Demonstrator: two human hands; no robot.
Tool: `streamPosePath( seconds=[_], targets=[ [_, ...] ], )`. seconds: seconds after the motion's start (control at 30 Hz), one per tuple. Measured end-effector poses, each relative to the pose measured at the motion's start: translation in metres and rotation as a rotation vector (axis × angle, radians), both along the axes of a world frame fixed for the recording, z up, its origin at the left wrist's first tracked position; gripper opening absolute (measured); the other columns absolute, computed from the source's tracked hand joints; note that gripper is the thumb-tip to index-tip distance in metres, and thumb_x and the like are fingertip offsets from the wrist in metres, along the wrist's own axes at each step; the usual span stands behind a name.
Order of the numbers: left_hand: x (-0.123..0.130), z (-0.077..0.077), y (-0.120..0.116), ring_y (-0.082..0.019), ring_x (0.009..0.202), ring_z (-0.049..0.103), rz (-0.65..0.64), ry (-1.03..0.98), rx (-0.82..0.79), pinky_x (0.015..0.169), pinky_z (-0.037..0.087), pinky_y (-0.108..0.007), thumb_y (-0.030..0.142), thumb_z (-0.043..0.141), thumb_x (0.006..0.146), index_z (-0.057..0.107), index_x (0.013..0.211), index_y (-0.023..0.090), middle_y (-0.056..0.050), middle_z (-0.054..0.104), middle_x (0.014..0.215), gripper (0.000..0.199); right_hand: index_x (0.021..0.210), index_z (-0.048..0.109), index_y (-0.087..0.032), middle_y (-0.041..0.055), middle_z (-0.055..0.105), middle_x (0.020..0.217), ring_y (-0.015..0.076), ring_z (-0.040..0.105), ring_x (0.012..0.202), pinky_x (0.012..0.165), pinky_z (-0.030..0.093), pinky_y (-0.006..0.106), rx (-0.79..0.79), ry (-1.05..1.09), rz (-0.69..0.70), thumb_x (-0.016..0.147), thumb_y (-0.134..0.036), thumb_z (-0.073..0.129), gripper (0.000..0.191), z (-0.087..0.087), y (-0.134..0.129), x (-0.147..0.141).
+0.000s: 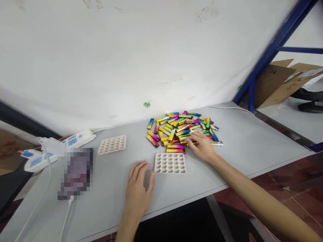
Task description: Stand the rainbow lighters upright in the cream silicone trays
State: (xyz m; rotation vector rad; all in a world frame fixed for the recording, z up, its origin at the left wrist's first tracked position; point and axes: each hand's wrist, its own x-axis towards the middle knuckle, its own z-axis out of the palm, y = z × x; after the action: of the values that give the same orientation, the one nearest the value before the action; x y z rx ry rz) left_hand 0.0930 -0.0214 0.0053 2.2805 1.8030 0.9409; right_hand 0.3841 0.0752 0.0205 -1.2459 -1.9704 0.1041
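Work looks barely begun: slim rainbow-metallic sticks (172, 135) lie heaped.
Your left hand (137, 188) spreads beside an off-white pitted rectangular tray (167, 163); right hand (201, 146), pinch unclear.

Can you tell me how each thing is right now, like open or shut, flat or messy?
Shiny colourful sticks, in a messy pile on the grey table
Near tray, lying flat, holes facing up
Far tray, lying flat, apart from the pile
Left hand, open, fingers loosely spread
Right hand, at the pile, fingers bent; can't tell if gripping
Cardboard box, flaps open
Power strip, can't tell whether switched on
Blurred thing, too blurred to tell
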Motion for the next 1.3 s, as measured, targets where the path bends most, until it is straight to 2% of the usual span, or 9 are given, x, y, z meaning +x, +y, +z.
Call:
streamPosePath(
  seconds=[0.13,0.23,0.33,0.5,0.63,0.77,0.97,1.1,1.3],
  targets=[
    [0.003,0.004,-0.004,-0.028,0.140,0.038,-0.256,0.201,0.038,0.110,0.042,-0.051,0.020,0.052,0.094,0.052,0.136,0.027,-0.004,0.052,0.146,0.043,0.084,0.064,-0.022,0.0057,0.065,0.080,0.0217,0.050,0.079,0.074,0.041,0.037,0.042,-0.128,0.102,0.093,-0.024,0.054,0.014,0.000,-0.004,-0.003],
    [0.005,0.007,-0.004,-0.027,0.134,0.044,-0.339,0.212,0.050,0.110,0.042,-0.050,0.019,0.053,0.093,0.053,0.135,0.026,-0.004,0.060,0.137,0.042,0.086,0.067,-0.021,0.0066,0.065,0.082,0.0215,0.050,0.080,0.073,0.040,0.036,0.097,-0.272,0.170,0.091,-0.022,0.055,0.012,-0.002,-0.009,-0.005],
    [0.005,0.008,-0.005,-0.026,0.114,0.055,-0.324,0.134,0.090,0.102,0.046,-0.048,0.020,0.055,0.093,0.057,0.127,0.021,-0.006,0.070,0.113,0.034,0.089,0.067,-0.019,0.0070,0.065,0.083,0.0210,0.050,0.081,0.072,0.039,0.035,0.138,-0.352,0.200,0.091,-0.022,0.055,0.013,-0.004,-0.015,-0.005],
    [0.005,0.009,-0.009,-0.022,0.092,0.057,-0.310,0.022,0.125,0.092,0.048,-0.042,0.017,0.058,0.091,0.062,0.112,0.021,-0.003,0.068,0.089,0.022,0.099,0.066,-0.018,0.0070,0.065,0.088,0.0217,0.053,0.085,0.075,0.041,0.036,0.052,-0.363,0.204,0.093,-0.026,0.054,0.015,-0.006,-0.026,0.001],
    [0.004,0.010,-0.008,-0.023,0.102,0.057,-0.243,0.016,0.096,0.092,0.049,-0.042,0.020,0.058,0.091,0.062,0.113,0.022,-0.006,0.067,0.105,0.023,0.105,0.063,-0.019,0.0089,0.065,0.097,0.0236,0.056,0.090,0.078,0.043,0.036,-0.044,-0.341,0.194,0.092,-0.032,0.057,0.020,-0.007,-0.030,0.003],
    [0.005,0.006,-0.003,-0.032,0.121,0.051,-0.152,0.131,0.003,0.101,0.045,-0.051,0.040,0.065,0.086,0.058,0.125,0.022,-0.010,0.057,0.131,0.043,0.106,0.063,-0.018,0.0100,0.065,0.102,0.0249,0.057,0.092,0.080,0.044,0.038,-0.109,-0.363,0.140,0.089,-0.040,0.062,0.028,-0.007,-0.030,0.001],
    [0.005,-0.001,-0.001,-0.033,0.129,0.046,-0.146,0.140,-0.070,0.107,0.043,-0.052,0.046,0.065,0.086,0.055,0.129,0.024,-0.008,0.056,0.135,0.050,0.094,0.065,-0.018,0.0082,0.064,0.086,0.0226,0.057,0.081,0.073,0.044,0.036,-0.038,-0.367,0.060,0.094,-0.035,0.055,0.020,-0.012,-0.035,0.002],
    [0.004,-0.001,-0.002,-0.029,0.125,0.050,-0.161,0.086,-0.103,0.104,0.046,-0.047,0.043,0.065,0.087,0.054,0.129,0.026,-0.006,0.055,0.136,0.047,0.086,0.059,-0.020,0.0071,0.063,0.081,0.0209,0.057,0.076,0.069,0.044,0.035,-0.025,-0.094,-0.020,0.097,-0.032,0.049,0.019,-0.011,-0.031,0.004],
    [0.002,0.000,-0.004,-0.027,0.127,0.051,-0.216,0.070,-0.128,0.104,0.048,-0.045,0.044,0.065,0.087,0.054,0.130,0.027,-0.005,0.056,0.139,0.047,0.088,0.046,-0.025,0.0018,0.063,0.075,0.0176,0.060,0.067,0.063,0.050,0.032,-0.219,0.796,0.006,0.099,-0.053,0.042,0.030,0.020,-0.002,-0.032]
  ],
)
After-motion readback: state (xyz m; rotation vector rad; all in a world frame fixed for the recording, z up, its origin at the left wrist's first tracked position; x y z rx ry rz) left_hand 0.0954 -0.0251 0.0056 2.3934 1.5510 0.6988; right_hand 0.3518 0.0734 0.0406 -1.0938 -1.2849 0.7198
